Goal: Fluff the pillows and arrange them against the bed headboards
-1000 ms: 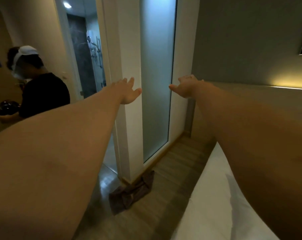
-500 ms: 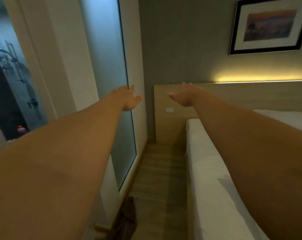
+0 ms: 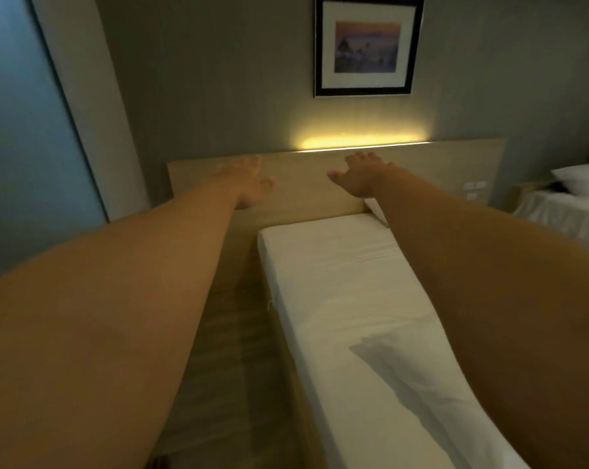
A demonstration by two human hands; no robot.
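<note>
Hands: two, empty; pillows: two

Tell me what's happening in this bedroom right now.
A person stands beside a bed with both bare arms stretched toward the headboard. The left hand and right hand are open and hold nothing. A pillow lies on the second bed at the far right, and a white corner, perhaps another pillow, peeks out by the right arm. No pillow has been picked up yet.
</note>
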